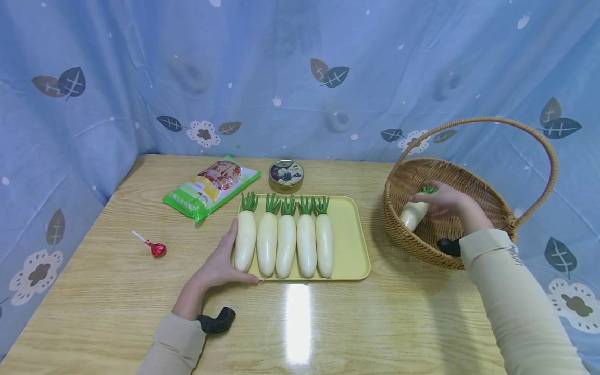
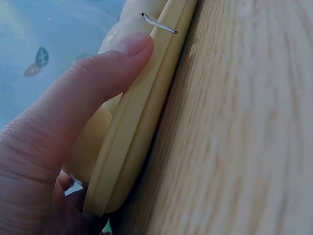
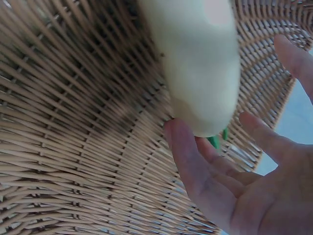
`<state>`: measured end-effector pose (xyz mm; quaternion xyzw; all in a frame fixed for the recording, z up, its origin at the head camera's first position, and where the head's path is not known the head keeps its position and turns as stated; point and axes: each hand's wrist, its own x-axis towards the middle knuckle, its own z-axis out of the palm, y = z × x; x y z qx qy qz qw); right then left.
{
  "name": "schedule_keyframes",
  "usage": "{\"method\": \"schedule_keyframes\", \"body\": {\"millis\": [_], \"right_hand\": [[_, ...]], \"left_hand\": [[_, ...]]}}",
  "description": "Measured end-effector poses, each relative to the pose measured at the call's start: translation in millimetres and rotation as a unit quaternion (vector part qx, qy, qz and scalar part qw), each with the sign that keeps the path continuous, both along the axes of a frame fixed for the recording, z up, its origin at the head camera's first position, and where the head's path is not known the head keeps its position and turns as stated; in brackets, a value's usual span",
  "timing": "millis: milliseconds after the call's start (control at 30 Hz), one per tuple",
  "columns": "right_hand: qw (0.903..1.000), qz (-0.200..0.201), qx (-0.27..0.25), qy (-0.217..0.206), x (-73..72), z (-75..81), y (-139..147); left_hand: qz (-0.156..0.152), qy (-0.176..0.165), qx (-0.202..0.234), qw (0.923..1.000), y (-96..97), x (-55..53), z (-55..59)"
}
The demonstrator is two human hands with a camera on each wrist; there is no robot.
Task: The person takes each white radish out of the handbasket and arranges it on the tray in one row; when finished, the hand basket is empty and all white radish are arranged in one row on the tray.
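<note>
Several white radishes (image 1: 286, 245) with green tops lie side by side on a yellow tray (image 1: 348, 239). My left hand (image 1: 219, 265) holds the tray's near left corner, thumb over the front rim; in the left wrist view its other fingers are partly hidden behind the tray. My right hand (image 1: 442, 200) is inside the wicker basket (image 1: 450, 250), at the leafy end of another white radish (image 1: 414, 214). In the right wrist view, the right hand's fingers (image 3: 183, 147) are spread near that radish (image 3: 203, 73), one fingertip apparently touching its end.
The basket's tall handle (image 1: 497, 119) arches above my right hand. A green food packet (image 1: 211, 187) and a round tin (image 1: 286, 174) lie behind the tray. A red lollipop (image 1: 157, 249) is at the left. A blue curtain (image 1: 281, 104) hangs behind the wooden table (image 1: 375, 323).
</note>
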<state>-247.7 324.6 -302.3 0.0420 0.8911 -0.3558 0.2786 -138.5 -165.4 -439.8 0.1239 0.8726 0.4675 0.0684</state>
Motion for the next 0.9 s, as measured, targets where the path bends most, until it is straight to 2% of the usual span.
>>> {"method": "schedule_keyframes", "body": {"millis": [267, 467, 633, 900], "right_hand": [[0.9999, -0.003, 0.017, 0.001, 1.4, -7.5, -3.2], [0.9998, -0.011, -0.003, -0.018, 4.4, -15.7, -7.6], [0.9998, -0.013, -0.014, -0.007, 3.7, -20.3, -7.9], [0.9985, -0.041, -0.037, 0.005, 4.4, -23.0, -9.3]], "left_hand": [[0.000, -0.001, 0.003, 1.0000, -0.8, 0.7, 1.0], [-0.001, 0.002, 0.002, 1.0000, -1.7, -0.4, -1.9], [0.000, 0.007, 0.003, 1.0000, -1.8, -0.5, -2.6], [-0.002, 0.005, 0.003, 1.0000, -1.4, -0.5, -1.7]]}}
